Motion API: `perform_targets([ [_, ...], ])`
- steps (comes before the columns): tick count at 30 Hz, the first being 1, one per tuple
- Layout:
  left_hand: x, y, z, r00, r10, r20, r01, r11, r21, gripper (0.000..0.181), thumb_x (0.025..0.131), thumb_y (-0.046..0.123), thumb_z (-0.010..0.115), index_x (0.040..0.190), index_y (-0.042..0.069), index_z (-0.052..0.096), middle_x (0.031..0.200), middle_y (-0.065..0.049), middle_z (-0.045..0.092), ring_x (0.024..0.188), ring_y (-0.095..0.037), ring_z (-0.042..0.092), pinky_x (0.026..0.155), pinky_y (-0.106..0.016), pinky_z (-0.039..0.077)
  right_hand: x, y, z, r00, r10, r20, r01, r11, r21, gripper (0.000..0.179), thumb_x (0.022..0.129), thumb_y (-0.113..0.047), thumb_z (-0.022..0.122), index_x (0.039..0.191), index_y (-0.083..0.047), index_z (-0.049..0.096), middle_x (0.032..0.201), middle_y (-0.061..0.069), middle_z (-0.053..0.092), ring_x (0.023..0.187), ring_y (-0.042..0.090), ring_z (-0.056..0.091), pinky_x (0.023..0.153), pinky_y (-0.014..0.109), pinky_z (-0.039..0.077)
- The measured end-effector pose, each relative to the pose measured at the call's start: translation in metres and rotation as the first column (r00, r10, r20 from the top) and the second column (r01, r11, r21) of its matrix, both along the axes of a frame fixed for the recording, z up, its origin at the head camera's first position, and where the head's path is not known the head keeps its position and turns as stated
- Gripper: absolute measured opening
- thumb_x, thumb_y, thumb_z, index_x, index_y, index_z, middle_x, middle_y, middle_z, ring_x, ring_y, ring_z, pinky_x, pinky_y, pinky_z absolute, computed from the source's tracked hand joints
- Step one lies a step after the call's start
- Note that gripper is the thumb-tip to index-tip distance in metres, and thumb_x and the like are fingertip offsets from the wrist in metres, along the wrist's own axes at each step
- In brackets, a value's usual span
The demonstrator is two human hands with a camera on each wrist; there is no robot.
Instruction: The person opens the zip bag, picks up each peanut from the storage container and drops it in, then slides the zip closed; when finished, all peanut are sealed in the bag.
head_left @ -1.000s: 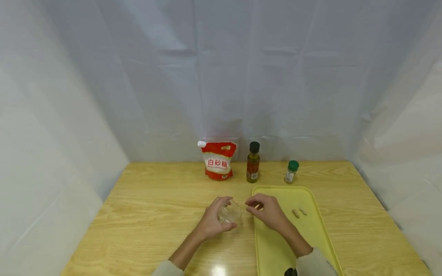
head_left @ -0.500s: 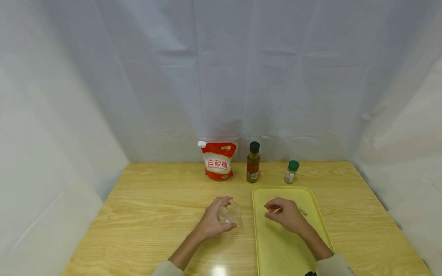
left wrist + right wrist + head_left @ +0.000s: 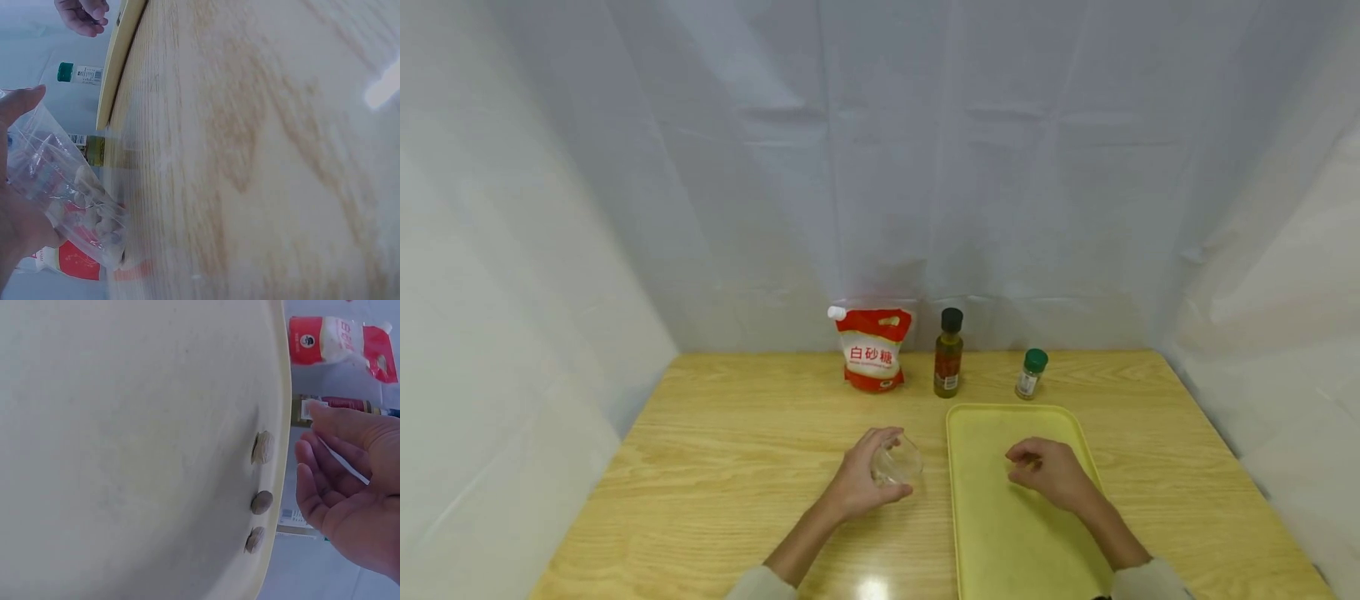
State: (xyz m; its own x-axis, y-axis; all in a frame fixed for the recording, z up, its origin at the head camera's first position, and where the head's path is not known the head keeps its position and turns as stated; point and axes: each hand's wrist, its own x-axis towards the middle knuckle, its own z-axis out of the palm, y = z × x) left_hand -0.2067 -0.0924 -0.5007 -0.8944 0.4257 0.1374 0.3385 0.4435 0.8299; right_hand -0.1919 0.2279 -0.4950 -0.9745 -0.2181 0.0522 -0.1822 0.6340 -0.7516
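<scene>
My left hand [image 3: 859, 482] grips a clear plastic bag [image 3: 40, 156] just above the table, left of the yellow tray [image 3: 1000, 542]. Several peanuts [image 3: 94, 215] show through the bag's lower part in the left wrist view. Over the tray hangs my right hand [image 3: 1054, 475], its fingers loosely curved with nothing seen between them. The right wrist view has three peanuts lying apart on the tray: one peanut [image 3: 265, 447], a second peanut [image 3: 262, 502] and a third peanut [image 3: 255, 540]. In the head view my right hand hides them.
Behind the hands, a red and white sugar pouch [image 3: 874, 350], a dark-capped bottle [image 3: 948, 358] and a small green-lidded jar [image 3: 1032, 373] stand along the back of the wooden table [image 3: 715, 467]. White sheeting [image 3: 865, 167] encloses the back and sides.
My right hand has moved from beside the bag to the right, over the tray, covering the peanuts seen there before. The left hand and bag have stayed put.
</scene>
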Motion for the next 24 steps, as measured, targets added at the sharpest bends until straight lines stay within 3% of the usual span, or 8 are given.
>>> perform_targets([
  [10, 0.0009, 0.0002, 0.0012, 1.000, -0.006, -0.009, 0.006, 1.000, -0.002, 0.078, 0.070, 0.028, 0.080, 0.138, 0.016, 0.043, 0.126, -0.009, 0.054, 0.119, -0.031, 0.051, 0.100, -0.061, 0.040, 0.0033, 0.0059, -0.0017, 0.999, -0.043, 0.005, 0.043, 0.995, 0.090, 0.010, 0.077, -0.001, 0.071, 0.086, -0.002, 0.069, 0.080, 0.004, 0.068, 0.071, 0.010, 0.059, 0.060, 0.017, 0.049],
  [24, -0.0002, 0.0010, 0.0003, 1.000, -0.010, -0.020, 0.009, 1.000, -0.010, 0.079, 0.070, 0.027, 0.080, 0.138, 0.010, 0.043, 0.127, -0.010, 0.054, 0.119, -0.031, 0.051, 0.100, -0.060, 0.041, 0.0035, 0.0073, -0.0081, 0.999, -0.034, 0.010, 0.033, 0.989, 0.147, 0.007, 0.076, -0.001, 0.071, 0.081, -0.005, 0.070, 0.074, 0.000, 0.066, 0.068, 0.006, 0.056, 0.058, 0.017, 0.047],
])
